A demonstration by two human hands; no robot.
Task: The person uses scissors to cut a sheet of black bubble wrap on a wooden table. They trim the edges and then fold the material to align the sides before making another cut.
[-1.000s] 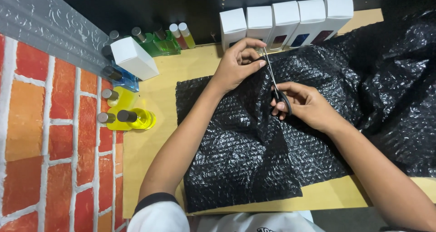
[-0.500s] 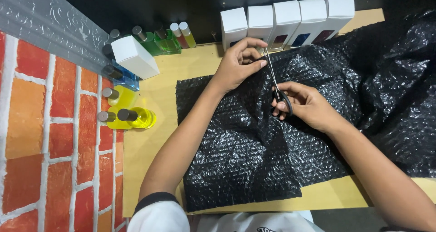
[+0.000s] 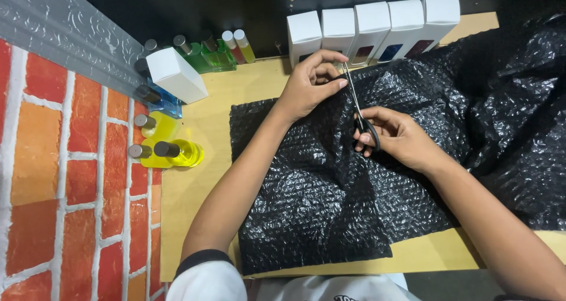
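Note:
A large sheet of black bubble wrap lies spread over the wooden table. My left hand pinches the sheet's far edge near the middle of the table. My right hand holds black-handled scissors, fingers through the loops. The blades point away from me and reach up to the edge gripped by my left hand. The blade tips sit right beside my left fingertips.
A row of white boxes stands along the back edge. One more white box lies at the left among several small bottles of green, blue and yellow liquid. A brick-pattern surface runs along the left. More bubble wrap piles up at the right.
Almost nothing has moved. Both hands stay where they were on the bubble wrap and the scissors.

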